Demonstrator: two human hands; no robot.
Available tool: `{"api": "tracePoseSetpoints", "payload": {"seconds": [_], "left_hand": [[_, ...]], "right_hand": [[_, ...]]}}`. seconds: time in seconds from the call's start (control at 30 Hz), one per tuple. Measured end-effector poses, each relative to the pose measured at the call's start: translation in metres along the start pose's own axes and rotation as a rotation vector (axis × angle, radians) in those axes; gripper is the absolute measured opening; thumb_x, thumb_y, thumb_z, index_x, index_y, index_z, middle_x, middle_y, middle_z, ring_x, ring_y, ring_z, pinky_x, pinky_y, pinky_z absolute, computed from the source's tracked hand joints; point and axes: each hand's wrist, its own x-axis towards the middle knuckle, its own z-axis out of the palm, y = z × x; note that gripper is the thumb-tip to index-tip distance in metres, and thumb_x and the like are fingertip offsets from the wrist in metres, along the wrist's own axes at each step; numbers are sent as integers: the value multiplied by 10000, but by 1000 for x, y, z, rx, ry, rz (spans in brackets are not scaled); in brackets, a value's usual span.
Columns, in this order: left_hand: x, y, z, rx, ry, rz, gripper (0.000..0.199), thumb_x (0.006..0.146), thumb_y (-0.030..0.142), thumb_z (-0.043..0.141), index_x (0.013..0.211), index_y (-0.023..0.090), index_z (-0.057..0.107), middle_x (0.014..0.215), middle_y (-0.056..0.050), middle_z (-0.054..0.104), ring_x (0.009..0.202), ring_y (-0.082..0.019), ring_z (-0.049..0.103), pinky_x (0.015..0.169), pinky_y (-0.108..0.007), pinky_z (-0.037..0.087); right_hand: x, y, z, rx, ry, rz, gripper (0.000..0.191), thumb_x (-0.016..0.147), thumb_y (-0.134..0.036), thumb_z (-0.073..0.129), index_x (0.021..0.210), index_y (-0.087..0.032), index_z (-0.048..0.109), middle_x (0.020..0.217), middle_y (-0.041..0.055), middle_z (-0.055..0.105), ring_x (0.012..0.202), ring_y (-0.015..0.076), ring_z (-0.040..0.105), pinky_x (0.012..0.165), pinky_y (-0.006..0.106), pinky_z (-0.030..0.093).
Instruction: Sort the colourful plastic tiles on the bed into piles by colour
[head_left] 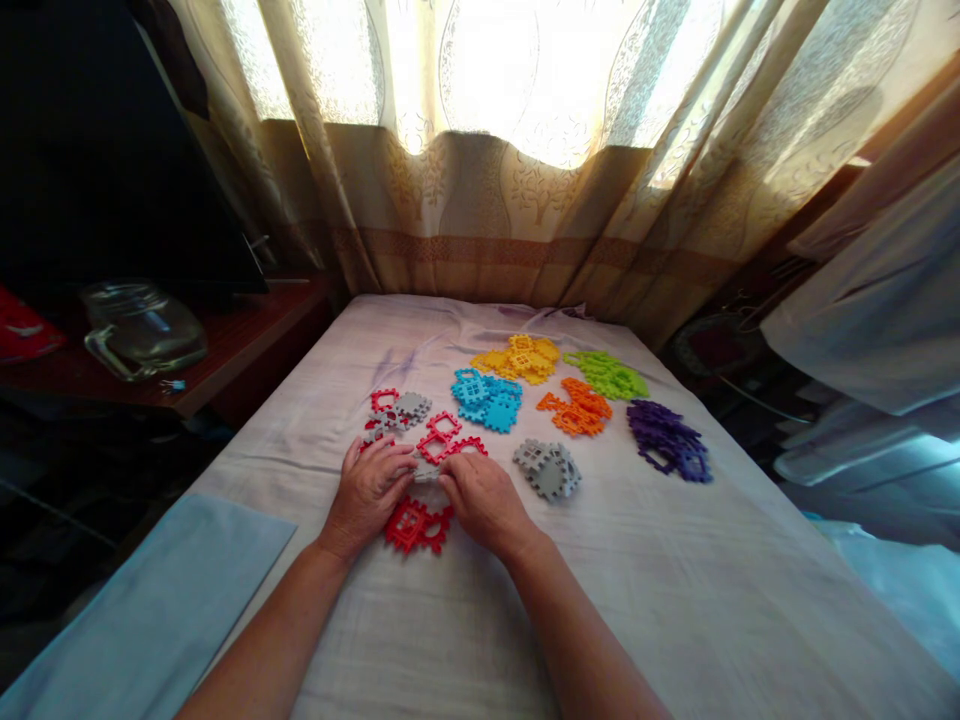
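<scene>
Between my hands is a grey notched plastic building tile (427, 467), linked or lying against red frame-shaped tiles (437, 440) just beyond it. My left hand (373, 487) grips the grey tile's left side with thumb and fingers. My right hand (482, 497) pinches around its right side, where a red tile also shows; the fingertips partly hide the contact. Past my left hand lies a group of red and grey tiles (395, 412). Nearer me, below the hands, is a small heap of red tiles (417, 526).
Piles of grey (549, 470), blue (487, 400), yellow (519, 358), orange (577, 407), green (607, 375) and purple tiles (667, 440) lie on the cloth-covered surface (450, 650). A glass jug (146, 330) stands on a side table at left. Curtains (480, 200) hang behind.
</scene>
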Motion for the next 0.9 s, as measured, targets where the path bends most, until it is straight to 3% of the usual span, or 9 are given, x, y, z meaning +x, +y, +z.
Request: {"api": "tracePoseSetpoints", "payload": {"seconds": [0.17,0.27,0.4,0.5,0.63,0.77,0.9], "left_hand": [[0,4,-3,-4,85,111,183,935,257,501,1016,272,665,967,-6,760,1055,-217,657,1100,-503,320],[1,4,-3,-13,137,157,150,934,258,520,983,258,661,929,-12,752,987,-202,672,1064,-458,383],[4,6,-5,-23,215,204,108,919,263,564,959,230,659,917,-31,740,912,-189,676,968,-394,474],[6,11,-8,-60,184,210,120,916,257,573,979,225,670,921,-32,739,902,-180,674,923,-356,502],[7,16,-13,-75,129,155,166,924,294,553,969,229,699,916,-41,736,880,-180,669,850,-329,525],[6,18,-14,-77,126,136,193,924,328,546,935,232,714,875,-44,732,829,-179,668,788,-319,534],[5,19,-14,-95,180,117,194,917,334,552,919,218,707,825,-42,738,778,-174,677,767,-312,547]], "right_hand": [[3,-2,2,54,34,151,241,998,-276,389,926,-205,608,886,43,707,805,162,629,694,250,382],[2,13,-9,114,114,297,307,1002,-318,347,902,-219,620,805,14,705,710,142,619,633,234,347],[-10,54,-46,87,215,471,323,950,-350,415,775,-221,653,740,12,689,669,137,583,591,229,315],[-29,90,-74,13,256,662,358,926,-388,424,769,-215,696,722,22,683,664,149,581,570,234,312],[-51,126,-84,-95,169,884,390,918,-387,414,866,-212,758,809,71,729,717,181,627,570,247,345],[-58,138,-74,-153,34,889,384,920,-368,419,888,-232,777,904,90,755,787,192,669,577,247,371],[-48,123,-74,-164,136,853,352,924,-343,435,1020,-242,759,1032,98,740,888,213,678,637,265,418]]}}
